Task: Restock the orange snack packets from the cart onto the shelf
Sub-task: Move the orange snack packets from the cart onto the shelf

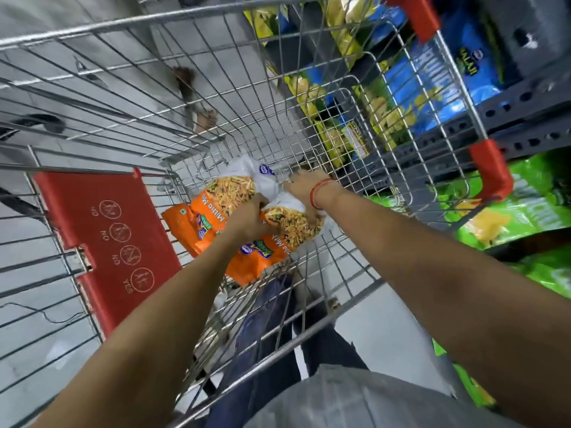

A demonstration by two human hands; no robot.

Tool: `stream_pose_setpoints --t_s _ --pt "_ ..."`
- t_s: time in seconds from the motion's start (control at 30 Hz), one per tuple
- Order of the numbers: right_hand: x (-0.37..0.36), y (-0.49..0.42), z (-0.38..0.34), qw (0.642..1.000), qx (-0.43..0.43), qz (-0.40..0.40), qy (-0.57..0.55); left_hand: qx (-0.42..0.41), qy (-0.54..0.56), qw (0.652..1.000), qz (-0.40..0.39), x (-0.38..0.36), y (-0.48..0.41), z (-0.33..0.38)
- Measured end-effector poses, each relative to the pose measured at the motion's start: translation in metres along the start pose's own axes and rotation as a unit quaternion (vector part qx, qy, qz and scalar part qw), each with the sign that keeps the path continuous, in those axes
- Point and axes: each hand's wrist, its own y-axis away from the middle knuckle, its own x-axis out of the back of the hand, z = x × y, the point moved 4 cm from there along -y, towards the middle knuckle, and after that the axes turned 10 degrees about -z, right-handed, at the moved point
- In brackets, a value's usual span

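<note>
**Operator:** Both forearms fill the foreground, reaching over the rim of the wire cart (pixel 173 23). I have my left hand (pixel 251 216) on the orange snack packets (pixel 213 230), fingers curled and pinching the top packet's upper edge. My right hand (pixel 304 188) lies on the packets' white far end, fingers curled down over it; whether they grip anything I cannot tell.

**Observer:** So which step is this?

**Operator:** The pick-up, I judge. The packets lie at the bottom of the basket, just beside the red seat flap (pixel 105 230), and nothing has reached the shelf (pixel 525 115) yet.

**Observer:** And next?

**Operator:** Gather the packets, lift them straight up past the basket wall, then swing right to the shelf (it holds blue packets (pixel 445 72) above, green packets (pixel 531 211) below). The cart's right side stands between, so the lift must clear it first.
</note>
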Motion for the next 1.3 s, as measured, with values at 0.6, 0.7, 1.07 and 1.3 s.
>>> stream_pose_setpoints --t_s 0.6,0.7,1.07,1.3 --pt "0.018 0.175 0.081 0.808 -0.040 0.230 -0.541 0.038 0.591 0.601 0.538 0.102 0.133 0.081" --pt "0.008 0.210 0.081 0.738 -0.030 0.277 -0.614 0.018 0.688 0.643 0.336 0.087 0.132 0.130" --pt "-0.059 0.316 0.075 0.609 0.076 0.364 -0.701 -0.269 0.490 0.828 0.047 0.064 0.162 0.277" --pt "-0.124 0.403 0.098 0.564 -0.035 0.509 -0.649 -0.352 0.316 0.881 0.024 0.029 0.179 0.386"
